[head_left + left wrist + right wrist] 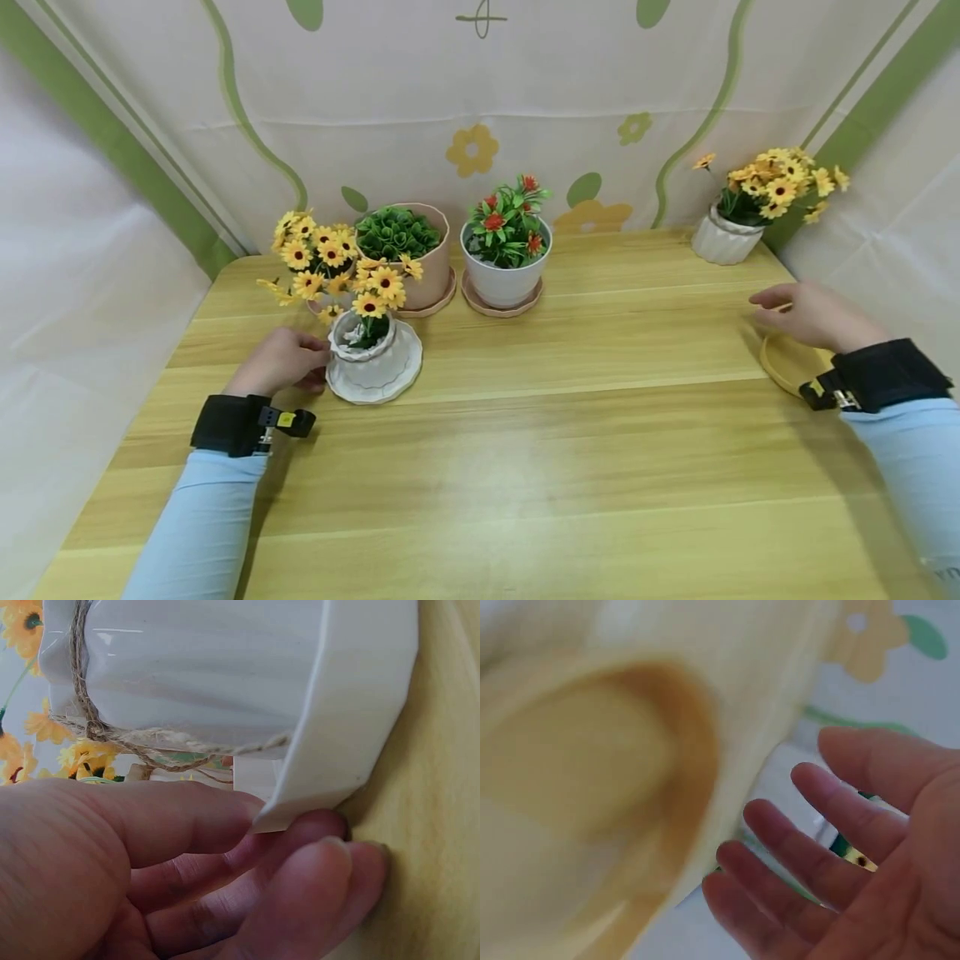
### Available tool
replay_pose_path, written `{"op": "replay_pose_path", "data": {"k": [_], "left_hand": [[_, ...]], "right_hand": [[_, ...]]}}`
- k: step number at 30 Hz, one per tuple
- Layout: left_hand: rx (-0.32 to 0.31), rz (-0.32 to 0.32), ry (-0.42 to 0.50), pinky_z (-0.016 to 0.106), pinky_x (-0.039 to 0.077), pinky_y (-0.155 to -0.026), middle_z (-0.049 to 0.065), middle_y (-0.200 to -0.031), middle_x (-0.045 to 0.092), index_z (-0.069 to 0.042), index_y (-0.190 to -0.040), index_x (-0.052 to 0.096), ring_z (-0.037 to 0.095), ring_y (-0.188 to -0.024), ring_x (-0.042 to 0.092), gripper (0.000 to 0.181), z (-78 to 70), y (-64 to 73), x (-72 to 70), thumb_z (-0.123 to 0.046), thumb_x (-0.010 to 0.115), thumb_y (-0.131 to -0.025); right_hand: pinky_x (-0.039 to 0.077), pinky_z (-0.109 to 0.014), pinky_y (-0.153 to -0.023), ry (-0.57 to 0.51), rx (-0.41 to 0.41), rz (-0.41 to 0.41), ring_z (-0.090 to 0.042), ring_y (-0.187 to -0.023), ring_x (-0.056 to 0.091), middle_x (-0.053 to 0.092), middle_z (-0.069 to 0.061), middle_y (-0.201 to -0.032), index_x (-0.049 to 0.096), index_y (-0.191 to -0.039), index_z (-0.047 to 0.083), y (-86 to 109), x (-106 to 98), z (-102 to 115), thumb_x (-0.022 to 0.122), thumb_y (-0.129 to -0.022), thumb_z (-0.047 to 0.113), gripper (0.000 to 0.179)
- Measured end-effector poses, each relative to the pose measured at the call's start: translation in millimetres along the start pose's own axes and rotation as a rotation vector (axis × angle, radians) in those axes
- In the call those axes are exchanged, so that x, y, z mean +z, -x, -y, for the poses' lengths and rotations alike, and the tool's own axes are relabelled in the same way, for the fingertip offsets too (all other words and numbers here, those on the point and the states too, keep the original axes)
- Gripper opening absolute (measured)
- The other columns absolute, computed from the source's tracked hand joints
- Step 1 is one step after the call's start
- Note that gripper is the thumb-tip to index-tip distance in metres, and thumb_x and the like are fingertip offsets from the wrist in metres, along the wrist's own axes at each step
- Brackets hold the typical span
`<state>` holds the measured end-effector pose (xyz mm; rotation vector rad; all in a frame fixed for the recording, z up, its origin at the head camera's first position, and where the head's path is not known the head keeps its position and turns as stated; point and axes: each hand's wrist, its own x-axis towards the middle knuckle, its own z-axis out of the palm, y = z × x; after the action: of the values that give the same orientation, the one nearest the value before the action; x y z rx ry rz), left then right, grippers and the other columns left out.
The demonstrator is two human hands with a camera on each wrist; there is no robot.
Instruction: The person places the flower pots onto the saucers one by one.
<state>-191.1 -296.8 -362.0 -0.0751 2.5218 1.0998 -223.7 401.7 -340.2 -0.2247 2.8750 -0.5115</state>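
Note:
At the table's left, my left hand (281, 362) pinches the edge of a scalloped white saucer (375, 383). The left wrist view has the thumb on the saucer's rim (352, 712) and other fingers under it. On the saucer stands a white pot (362, 350) with yellow daisy-like flowers (384, 285); twine (79, 667) is tied round it. Far to the right, my right hand (813, 317) is held over a round yellow saucer (771, 371), partly hidden by hand and wrist. Its fingers (780, 832) are spread and hold nothing in the right wrist view, where the saucer is blurred.
Behind the left pot are another yellow-flowered plant (307, 254) and a pink pot (431, 279) of green leaves. A white pot (501, 283) with red flowers stands mid-back on a pink saucer (501, 312). Another white pot (723, 239) with yellow flowers stands at the back right corner.

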Motion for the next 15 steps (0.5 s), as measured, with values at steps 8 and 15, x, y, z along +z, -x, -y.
{"op": "replay_pose_path", "data": {"k": [8, 15], "left_hand": [[0.003, 0.000, -0.017, 0.034, 0.060, -0.066, 0.019, -0.096, 0.070, 0.013, -0.123, 0.060, 0.021, -0.071, 0.070, 0.035, 2.3, -1.6, 0.6, -0.012, 0.055, -0.101], [0.005, -0.003, -0.015, 0.034, 0.060, -0.066, 0.020, -0.098, 0.069, 0.014, -0.123, 0.060, 0.021, -0.071, 0.070, 0.035, 0.7, 0.4, 0.6, -0.012, 0.054, -0.101]], "right_hand": [[0.040, -0.064, -0.087, 0.050, 0.051, -0.054, -0.058, -0.107, 0.050, 0.055, -0.041, -0.119, 0.055, -0.121, -0.017, 10.5, 5.5, -30.1, 0.055, -0.100, 0.022, 0.044], [0.039, -0.065, -0.088, 0.071, 0.094, -0.048, -0.059, -0.107, 0.048, 0.054, -0.042, -0.117, 0.055, -0.118, -0.019, 16.4, 5.3, -44.8, 0.054, -0.100, 0.014, 0.038]]}}
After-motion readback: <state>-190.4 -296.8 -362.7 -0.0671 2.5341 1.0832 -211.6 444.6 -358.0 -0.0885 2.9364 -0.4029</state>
